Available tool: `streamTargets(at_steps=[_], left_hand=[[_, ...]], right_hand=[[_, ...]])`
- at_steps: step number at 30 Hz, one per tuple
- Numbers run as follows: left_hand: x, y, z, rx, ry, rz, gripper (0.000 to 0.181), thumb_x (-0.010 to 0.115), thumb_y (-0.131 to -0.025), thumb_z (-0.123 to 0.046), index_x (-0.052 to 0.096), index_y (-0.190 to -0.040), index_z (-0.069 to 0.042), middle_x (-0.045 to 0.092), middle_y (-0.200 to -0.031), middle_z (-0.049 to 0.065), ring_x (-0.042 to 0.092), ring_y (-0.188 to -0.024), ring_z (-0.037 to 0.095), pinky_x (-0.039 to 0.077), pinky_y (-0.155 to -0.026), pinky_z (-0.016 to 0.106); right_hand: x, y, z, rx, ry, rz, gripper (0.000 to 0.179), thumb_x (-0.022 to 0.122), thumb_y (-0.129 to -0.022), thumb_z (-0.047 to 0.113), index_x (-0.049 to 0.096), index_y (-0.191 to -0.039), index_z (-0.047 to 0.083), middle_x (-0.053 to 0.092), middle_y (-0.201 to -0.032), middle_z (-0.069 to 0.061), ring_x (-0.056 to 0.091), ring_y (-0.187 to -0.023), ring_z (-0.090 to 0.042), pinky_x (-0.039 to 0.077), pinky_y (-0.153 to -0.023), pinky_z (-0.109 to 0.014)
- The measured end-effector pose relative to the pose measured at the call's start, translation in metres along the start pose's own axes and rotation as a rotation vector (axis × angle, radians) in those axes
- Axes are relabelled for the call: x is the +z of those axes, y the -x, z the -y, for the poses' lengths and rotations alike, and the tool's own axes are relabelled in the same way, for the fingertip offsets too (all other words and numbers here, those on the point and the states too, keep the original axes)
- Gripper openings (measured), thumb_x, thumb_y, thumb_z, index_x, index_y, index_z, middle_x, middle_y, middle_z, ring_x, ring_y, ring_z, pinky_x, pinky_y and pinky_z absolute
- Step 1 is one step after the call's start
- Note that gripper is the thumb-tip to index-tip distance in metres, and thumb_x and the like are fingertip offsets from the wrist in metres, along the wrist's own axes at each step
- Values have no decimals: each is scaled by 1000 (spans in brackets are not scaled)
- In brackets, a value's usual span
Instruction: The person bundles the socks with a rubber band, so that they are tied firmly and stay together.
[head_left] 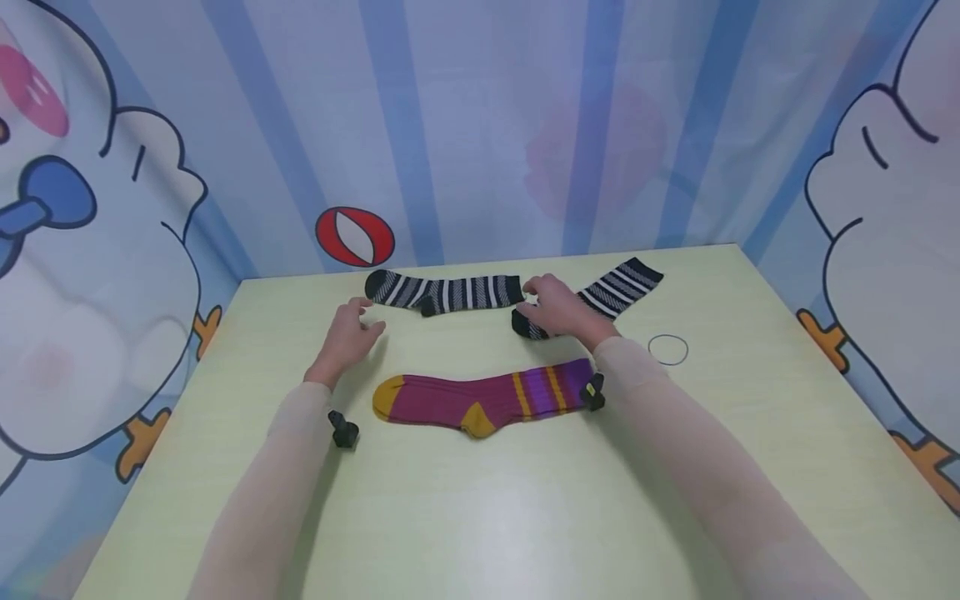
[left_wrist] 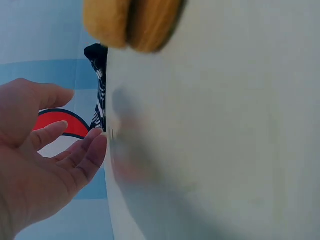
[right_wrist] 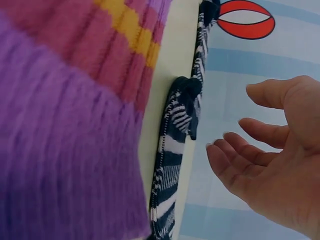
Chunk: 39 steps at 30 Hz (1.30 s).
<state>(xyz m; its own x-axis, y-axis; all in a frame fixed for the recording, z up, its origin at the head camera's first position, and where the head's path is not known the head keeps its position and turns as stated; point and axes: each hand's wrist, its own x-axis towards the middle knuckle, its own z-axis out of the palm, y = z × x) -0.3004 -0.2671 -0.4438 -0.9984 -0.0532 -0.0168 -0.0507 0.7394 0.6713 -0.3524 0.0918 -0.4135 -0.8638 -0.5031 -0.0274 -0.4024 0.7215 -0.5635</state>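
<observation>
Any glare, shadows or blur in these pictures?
Head view: pale glare on the near table, soft shadows beside both sleeves; left wrist view: broad, soft shadow across the table, mustard sock toe slightly blurred; right wrist view: purple sock cuff looks soft.

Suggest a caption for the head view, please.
Left hand and right hand by two striped socks on a table, maroon sock in the foreground.

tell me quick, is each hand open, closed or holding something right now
Left hand: open, holding nothing.
Right hand: open, holding nothing, over a striped sock.
</observation>
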Motion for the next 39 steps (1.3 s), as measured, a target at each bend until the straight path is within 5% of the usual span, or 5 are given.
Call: streamTargets(at_steps=[14,21,27,34,39], left_hand=[[-1,-39,3,-17,-67,2,60,52,-103,-25,30,-150,4,33,-150,29,33,-139,41,28,-114,52],[4,-56,4,-14,-51,-13,58,53,-102,-23,33,-149,5,34,-149,31,33,-140,43,27,-114,52],[6,-61,7,13,-53,4,55,52,-103,-20,36,-149,5,37,-150,29,32,-141,41,26,-115,49],[5,-60,2,-17,-84,52,53,52,-103,-20,40,-147,8,39,-151,26,31,-142,41,26,-116,49],[4,-60,2,-54,-67,59,56,50,-103,-23,39,-147,10,35,-152,29,30,-143,42,26,-115,49]], right_hand=[[20,-28,5,124,30,-53,47,49,-105,24,47,-141,-5,39,-141,-26,49,-121,-37,42,-100,-48],[23,-37,7,192,91,-128,39,48,-103,20,51,-133,-5,29,-147,-26,33,-134,-40,41,-101,-49],[27,-46,9,253,133,-116,38,50,-103,22,53,-128,-7,30,-144,-30,34,-131,-42,43,-97,-50],[35,-47,9,300,96,-25,33,49,-103,25,67,-97,-2,41,-138,-31,39,-126,-45,41,-97,-52],[35,-47,12,311,57,-53,31,50,-102,23,66,-100,-4,43,-135,-29,42,-121,-44,39,-98,-56]])
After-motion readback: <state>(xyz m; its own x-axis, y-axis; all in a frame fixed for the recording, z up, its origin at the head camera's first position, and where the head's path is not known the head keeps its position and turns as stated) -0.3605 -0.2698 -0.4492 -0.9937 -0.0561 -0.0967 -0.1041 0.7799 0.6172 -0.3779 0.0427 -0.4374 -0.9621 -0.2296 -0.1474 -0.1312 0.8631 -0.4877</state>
